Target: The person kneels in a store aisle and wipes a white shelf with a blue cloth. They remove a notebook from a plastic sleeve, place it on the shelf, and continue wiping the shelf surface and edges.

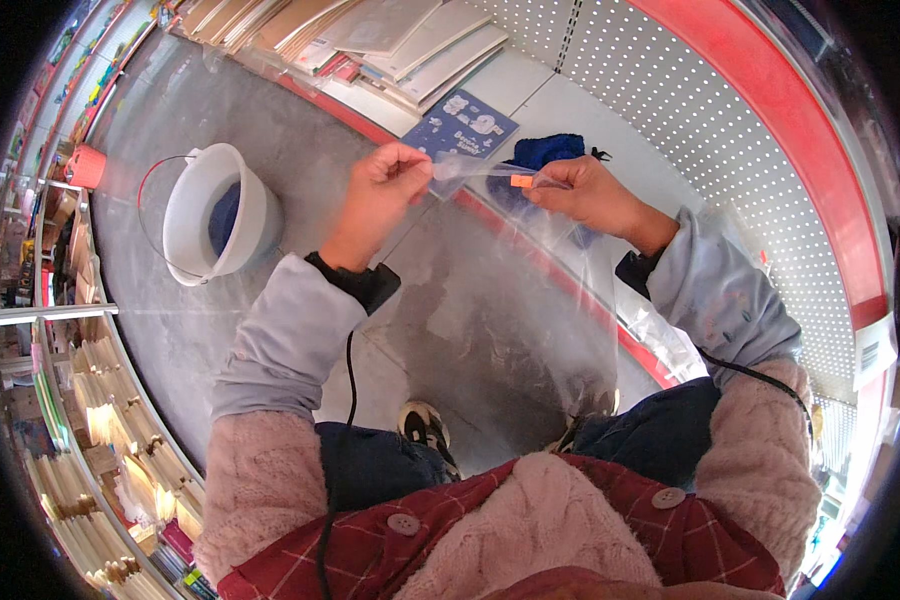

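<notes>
A large clear plastic bag point(540, 277) hangs stretched between my two hands, over the floor and the shelf's red edge. My left hand point(391, 184) pinches one end of its upper edge between thumb and fingers. My right hand point(588, 196) grips the other end, beside a small orange price sticker point(522, 181) on the plastic. Just beyond my hands, a blue booklet point(461, 124) with white cartoon drawings and a dark blue cloth point(549, 150) lie on the white bottom shelf.
A white bucket point(266, 217) with dark blue contents stands on the grey floor at left. Stacked folders and boards point(420, 60) fill the shelf's far end. A white pegboard point(690, 112) rises at right. Packed shelves point(112, 390) line the left side; a red basket point(86, 166) is near them.
</notes>
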A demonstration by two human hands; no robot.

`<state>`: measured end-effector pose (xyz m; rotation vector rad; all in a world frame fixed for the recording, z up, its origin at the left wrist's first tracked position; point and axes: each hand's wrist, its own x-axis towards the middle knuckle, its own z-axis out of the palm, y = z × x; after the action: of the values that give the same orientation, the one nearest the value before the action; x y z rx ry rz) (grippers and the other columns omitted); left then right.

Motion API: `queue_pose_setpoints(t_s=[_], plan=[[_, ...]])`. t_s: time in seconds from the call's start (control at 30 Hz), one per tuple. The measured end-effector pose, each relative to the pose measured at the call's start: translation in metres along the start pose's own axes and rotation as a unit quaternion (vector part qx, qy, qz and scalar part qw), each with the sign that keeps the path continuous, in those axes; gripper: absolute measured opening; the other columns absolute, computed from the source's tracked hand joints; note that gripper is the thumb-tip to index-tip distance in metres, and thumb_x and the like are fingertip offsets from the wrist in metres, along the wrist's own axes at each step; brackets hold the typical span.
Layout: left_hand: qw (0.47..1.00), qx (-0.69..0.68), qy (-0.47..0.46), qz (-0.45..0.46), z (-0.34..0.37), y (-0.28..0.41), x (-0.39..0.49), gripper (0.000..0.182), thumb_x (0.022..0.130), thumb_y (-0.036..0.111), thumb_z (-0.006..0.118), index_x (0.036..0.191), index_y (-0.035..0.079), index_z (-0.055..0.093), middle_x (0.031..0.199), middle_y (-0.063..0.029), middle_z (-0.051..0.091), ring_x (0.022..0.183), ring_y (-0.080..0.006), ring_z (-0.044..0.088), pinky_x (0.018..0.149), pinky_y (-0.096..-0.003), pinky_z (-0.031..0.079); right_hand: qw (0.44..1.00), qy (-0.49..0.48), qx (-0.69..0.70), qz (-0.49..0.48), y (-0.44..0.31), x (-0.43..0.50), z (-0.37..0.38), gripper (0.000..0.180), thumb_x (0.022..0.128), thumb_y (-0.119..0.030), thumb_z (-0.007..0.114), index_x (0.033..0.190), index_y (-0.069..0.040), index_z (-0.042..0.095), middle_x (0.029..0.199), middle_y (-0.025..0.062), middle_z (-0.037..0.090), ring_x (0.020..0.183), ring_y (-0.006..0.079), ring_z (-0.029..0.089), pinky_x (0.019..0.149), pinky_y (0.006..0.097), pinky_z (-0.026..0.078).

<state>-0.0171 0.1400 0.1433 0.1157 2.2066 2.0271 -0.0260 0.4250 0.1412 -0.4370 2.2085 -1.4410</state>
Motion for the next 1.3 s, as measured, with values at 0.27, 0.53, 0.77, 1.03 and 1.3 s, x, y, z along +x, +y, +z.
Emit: queue_pose_setpoints(t_s=[0.27,0.53,0.77,1.03,1.3], plan=[[0.956,0.178,-0.029,0.232,0.054,0.023,-0.017,0.008,0.079,0.001,0.070,0.085,0.001,0.065,0.076,-0.0021,0.058,0.062,-0.0079,0.052,0.056,-0.0222,0.043,0.999,0.016,0.039,0.023,-0.018,-0.006,0.011,0.022,0.084,-0.020,0.068,0.084,0.002,0.069,0.070,-0.0001,0.061,0.066,0.0045,0.051,0.058,0.0249,0.043],[0.968,0.106,0.009,0.227,0.064,0.006,-0.014,0.012,0.076,-0.001,0.071,0.088,-0.001,0.066,0.081,-0.0095,0.067,0.067,-0.0144,0.066,0.058,-0.0254,0.052,0.996,0.046,0.062,-0.052,-0.032,-0.007,0.032,0.019,0.083,-0.012,0.066,0.093,0.003,0.069,0.074,0.0028,0.064,0.069,0.0062,0.054,0.063,0.0253,0.047],[0.971,0.104,0.012,0.213,0.064,0.010,-0.017,0.012,0.077,0.000,0.072,0.087,-0.003,0.066,0.081,-0.0114,0.068,0.067,-0.0144,0.067,0.060,-0.0252,0.054,0.994,0.063,0.028,-0.090,-0.036,-0.008,0.036,0.018,0.083,-0.010,0.064,0.094,0.003,0.067,0.073,0.0059,0.063,0.068,0.0069,0.054,0.062,0.0264,0.047],[0.953,0.146,0.037,0.262,0.066,0.005,-0.015,0.011,0.075,-0.003,0.069,0.085,-0.002,0.065,0.078,-0.0149,0.068,0.065,-0.0217,0.068,0.059,-0.0289,0.053,0.992,0.078,-0.022,-0.100,-0.037,-0.009,0.037,0.017,0.081,-0.011,0.065,0.091,0.004,0.066,0.066,0.0103,0.059,0.062,0.0084,0.053,0.059,0.0285,0.046],[0.902,0.247,0.055,0.349,0.067,0.010,-0.014,0.012,0.071,-0.002,0.068,0.082,0.001,0.064,0.073,-0.0123,0.065,0.064,-0.0293,0.064,0.056,-0.0352,0.052,0.992,0.074,0.013,-0.098,-0.026,-0.003,0.040,0.014,0.081,-0.010,0.063,0.082,0.004,0.063,0.061,0.0061,0.053,0.060,0.0066,0.047,0.054,0.0271,0.043]])
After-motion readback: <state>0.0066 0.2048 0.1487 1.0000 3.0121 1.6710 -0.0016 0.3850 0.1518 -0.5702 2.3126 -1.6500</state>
